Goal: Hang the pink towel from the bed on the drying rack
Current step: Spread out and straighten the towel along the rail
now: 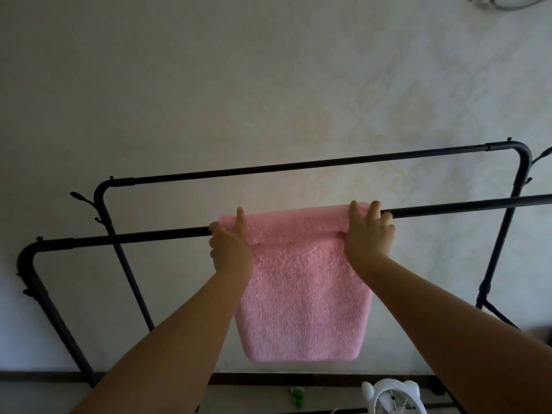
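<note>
The pink towel [301, 282] is fluffy and hangs draped over the near top bar of the black drying rack [134, 236], its front half reaching down toward the floor. My left hand [228, 246] grips the towel's left edge at the bar, index finger pointing up. At the towel's right edge my right hand [369, 234] holds it against the bar, fingers curled over the top. The towel's back half is hidden behind the front.
A second black rack bar [298, 165] runs parallel behind, close to a pale patterned wall. Hooks stick out at the rack's corners. A small white fan [391, 397] and a green object [297, 395] sit on the floor below.
</note>
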Demonstrator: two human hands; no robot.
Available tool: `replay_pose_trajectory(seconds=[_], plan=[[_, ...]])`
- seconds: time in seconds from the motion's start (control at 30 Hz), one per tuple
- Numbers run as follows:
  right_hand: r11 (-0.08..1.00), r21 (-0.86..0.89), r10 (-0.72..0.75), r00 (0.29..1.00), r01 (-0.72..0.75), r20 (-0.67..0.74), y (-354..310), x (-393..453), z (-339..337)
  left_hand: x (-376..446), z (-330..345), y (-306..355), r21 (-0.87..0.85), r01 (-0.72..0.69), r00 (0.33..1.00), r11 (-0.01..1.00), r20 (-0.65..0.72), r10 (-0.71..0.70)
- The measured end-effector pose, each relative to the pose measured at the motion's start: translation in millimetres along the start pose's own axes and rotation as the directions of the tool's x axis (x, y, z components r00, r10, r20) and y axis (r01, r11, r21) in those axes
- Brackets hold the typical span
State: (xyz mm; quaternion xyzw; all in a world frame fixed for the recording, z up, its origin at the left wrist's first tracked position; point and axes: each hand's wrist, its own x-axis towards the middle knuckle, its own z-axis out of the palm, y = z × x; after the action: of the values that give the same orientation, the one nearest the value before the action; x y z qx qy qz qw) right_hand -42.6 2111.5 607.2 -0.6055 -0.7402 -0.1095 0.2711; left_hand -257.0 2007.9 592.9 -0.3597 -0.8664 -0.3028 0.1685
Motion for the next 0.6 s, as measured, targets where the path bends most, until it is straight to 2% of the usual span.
replay_pose_trajectory(seconds=[0.03, 0.13, 0.23, 0.27, 0.37, 0.5, 0.53, 0.6], plan=[[0.999, 0.002, 0.034, 0.999, -0.034, 0.014, 1, -1, 0, -1, 0, 1, 0.02, -0.028, 0.999, 0.999, 0.027, 0.028], [0.989, 0.075, 0.12, 0.99, -0.125, 0.078, 0, -4, 1, -3, -3, 5, 0.041, -0.044, 0.999, 0.998, -0.015, 0.044], [0.965, 0.224, 0.096, 0.979, -0.135, 0.178, -3, -7, 5, -4, -2, 3, 0.0, -0.012, 0.998, 1.0, -0.057, 0.012], [0.953, 0.276, 0.076, 0.981, -0.124, 0.178, -3, -7, 4, -5, -3, 3, 0.036, -0.038, 0.998, 0.999, -0.052, 0.04], [0.929, 0.362, 0.048, 0.995, -0.078, 0.09, 1, 3, -1, 2, -6, -1, -0.047, -0.081, 0.994, 0.996, -0.081, 0.077], [0.934, 0.351, 0.058, 0.998, -0.067, 0.035, -4, 16, -12, 15, -14, 3, -0.081, -0.133, 0.987, 0.988, -0.106, 0.124], [0.937, 0.345, 0.056, 0.998, -0.058, 0.017, -7, 20, -15, 18, -18, 6, -0.037, -0.175, 0.981, 0.984, -0.098, 0.17], [0.941, 0.336, 0.043, 0.999, -0.032, -0.024, -10, 29, -22, 27, -25, 12, -0.106, -0.175, 0.982, 0.979, -0.094, 0.166]])
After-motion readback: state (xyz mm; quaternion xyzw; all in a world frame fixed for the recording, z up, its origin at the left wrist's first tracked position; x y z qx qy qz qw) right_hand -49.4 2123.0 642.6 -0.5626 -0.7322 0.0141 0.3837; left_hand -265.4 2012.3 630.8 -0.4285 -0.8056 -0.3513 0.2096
